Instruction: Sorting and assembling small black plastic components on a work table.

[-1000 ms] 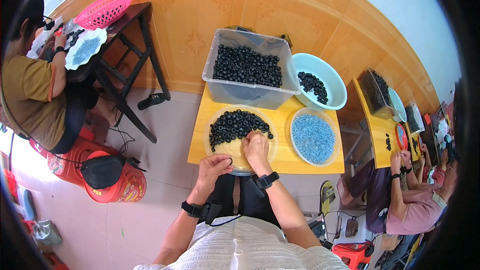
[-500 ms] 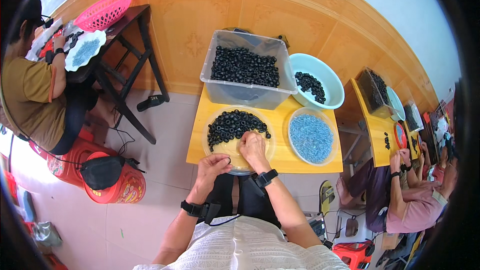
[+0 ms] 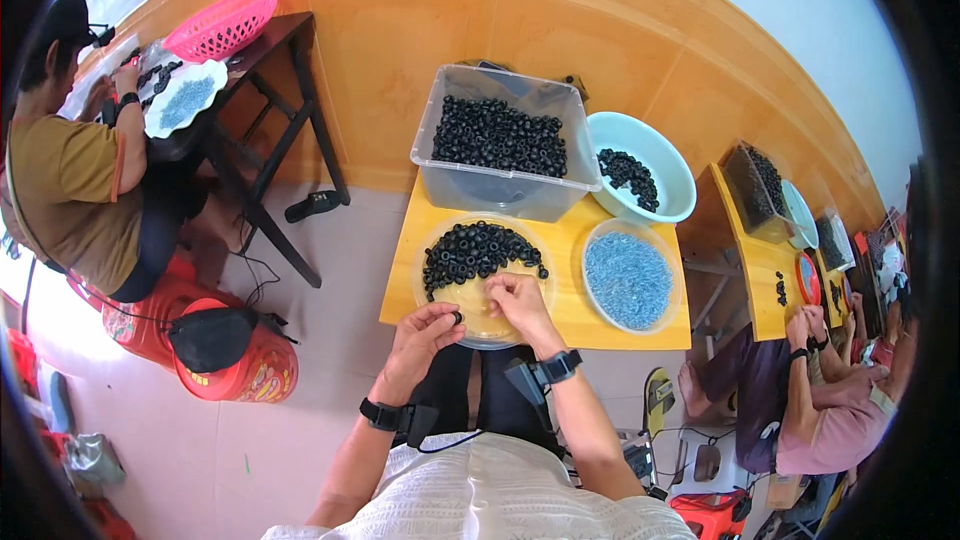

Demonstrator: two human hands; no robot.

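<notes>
Between the thumb and fingers of my left hand (image 3: pixel 428 332) is a small black ring-shaped part (image 3: pixel 458 318), at the near left rim of a clear round tray. My right hand (image 3: pixel 518 305) is closed in a pinch over the near right of that tray; anything between its fingertips is too small or hidden to make out. The clear round tray (image 3: pixel 465 298) carries a heap of black ring-shaped parts (image 3: pixel 480 248) along its far side. To the right, a second round tray (image 3: pixel 678 285) is full of small pale-blue pieces (image 3: pixel 628 280).
Behind the trays stand a clear plastic bin (image 3: pixel 500 192) of black parts and a light-blue basin (image 3: pixel 675 165) holding some more. All rest on a yellow table (image 3: pixel 400 290). One person (image 3: pixel 75 160) works at a dark table on the left; others (image 3: pixel 825 400) sit along the right.
My right hand has shifted slightly right and nearer, its fingers lifting from the parts. My left hand has turned a little, showing more of the black part. The whole view has moved slightly.
</notes>
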